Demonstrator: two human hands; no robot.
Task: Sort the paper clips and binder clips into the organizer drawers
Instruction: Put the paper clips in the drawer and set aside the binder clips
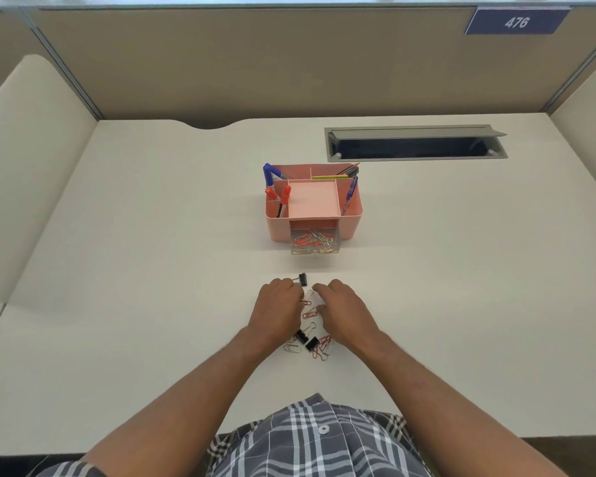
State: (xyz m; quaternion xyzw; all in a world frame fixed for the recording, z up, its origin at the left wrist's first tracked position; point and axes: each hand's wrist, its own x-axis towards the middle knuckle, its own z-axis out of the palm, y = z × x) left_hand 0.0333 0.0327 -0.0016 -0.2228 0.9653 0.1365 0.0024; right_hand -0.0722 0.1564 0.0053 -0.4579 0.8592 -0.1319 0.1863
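The clear drawer (315,243) of the pink organizer (313,201) stands open, already holding paper clips. More paper clips (309,313) and binder clips (307,340) lie between both hands; the left hand (278,309) apparently pinches one binder clip (300,279), the right hand (341,313) curls loosely, grip unclear.

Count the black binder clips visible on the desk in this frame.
3. One binder clip lies by the left hand's fingertips. Two more sit nearer the person: one at the left wrist, one just right of it. The hands may hide others.
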